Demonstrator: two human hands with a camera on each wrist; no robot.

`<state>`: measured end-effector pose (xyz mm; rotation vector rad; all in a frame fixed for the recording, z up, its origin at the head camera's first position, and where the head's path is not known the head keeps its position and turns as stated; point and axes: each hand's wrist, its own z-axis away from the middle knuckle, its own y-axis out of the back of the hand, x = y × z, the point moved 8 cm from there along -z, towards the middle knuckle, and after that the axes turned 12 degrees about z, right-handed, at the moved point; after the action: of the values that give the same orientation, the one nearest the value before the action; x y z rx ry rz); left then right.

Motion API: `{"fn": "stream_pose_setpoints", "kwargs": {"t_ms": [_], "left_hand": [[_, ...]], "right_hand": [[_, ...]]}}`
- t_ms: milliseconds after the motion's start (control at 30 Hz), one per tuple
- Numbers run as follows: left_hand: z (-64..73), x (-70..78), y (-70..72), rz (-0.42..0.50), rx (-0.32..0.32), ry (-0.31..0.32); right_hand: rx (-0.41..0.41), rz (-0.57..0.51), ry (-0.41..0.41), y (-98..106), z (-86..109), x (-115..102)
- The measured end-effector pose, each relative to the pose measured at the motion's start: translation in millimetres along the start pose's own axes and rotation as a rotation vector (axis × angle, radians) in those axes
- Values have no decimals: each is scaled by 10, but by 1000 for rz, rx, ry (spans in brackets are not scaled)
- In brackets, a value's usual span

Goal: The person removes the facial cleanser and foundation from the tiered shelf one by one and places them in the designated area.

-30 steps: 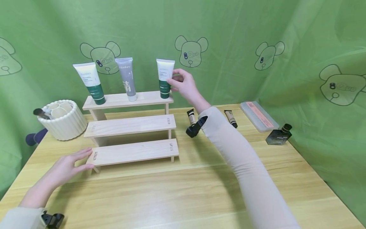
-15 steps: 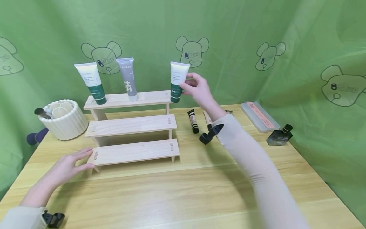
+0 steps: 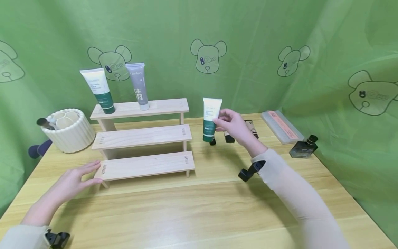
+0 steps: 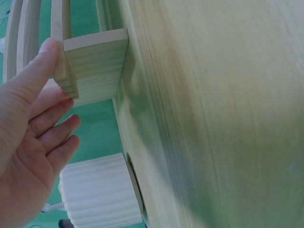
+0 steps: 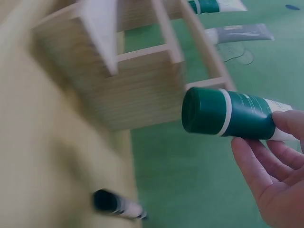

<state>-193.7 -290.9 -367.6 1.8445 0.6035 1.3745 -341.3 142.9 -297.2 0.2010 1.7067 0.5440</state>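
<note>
My right hand (image 3: 233,126) pinches a white-and-green squeeze tube (image 3: 209,129) between thumb and fingers, cap down, over the table right of the stepped wooden rack (image 3: 143,166). The right wrist view shows its green cap (image 5: 205,111) end-on to the rack, apart from it. My left hand (image 3: 73,181) holds the left end of the rack's lowest step; in the left wrist view the thumb and index finger lie on either side of that board (image 4: 64,71). On the top step stand another white-and-green tube (image 3: 99,90) and a grey tube (image 3: 138,86).
Small black-capped tubes (image 3: 229,138) lie behind my right hand, partly hidden. Farther right are a flat translucent case (image 3: 281,128) and a dark glass bottle (image 3: 303,148). A white ribbed holder (image 3: 69,135) with brushes stands left of the rack. Green curtain (image 3: 248,34) hangs behind.
My right hand has carried the tube off the right end of the top step, rightward and then down, to low over the table. The left hand has stayed on the rack.
</note>
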Motion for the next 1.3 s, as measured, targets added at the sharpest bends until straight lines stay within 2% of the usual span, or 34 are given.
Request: {"fn": "stream_pose_setpoints", "kwargs": {"t_ms": [133, 333, 633, 933, 1133, 1300], "left_hand": [[7, -9, -3, 0, 3, -2], [10, -20, -14, 2, -5, 8], [4, -16, -11, 2, -5, 7], [5, -13, -7, 3, -1, 4], [10, -11, -4, -4, 14, -13], [3, -17, -10, 2, 0, 4]], "right_hand": [[-59, 17, -33, -72, 101, 264], [-151, 11, -127, -237, 278, 614], [-285, 56, -245, -427, 454, 1025], [-371, 44, -318, -460, 537, 1180], [-392, 54, -372, -450, 566, 1221], [-392, 85, -398, -439, 567, 1253]]}}
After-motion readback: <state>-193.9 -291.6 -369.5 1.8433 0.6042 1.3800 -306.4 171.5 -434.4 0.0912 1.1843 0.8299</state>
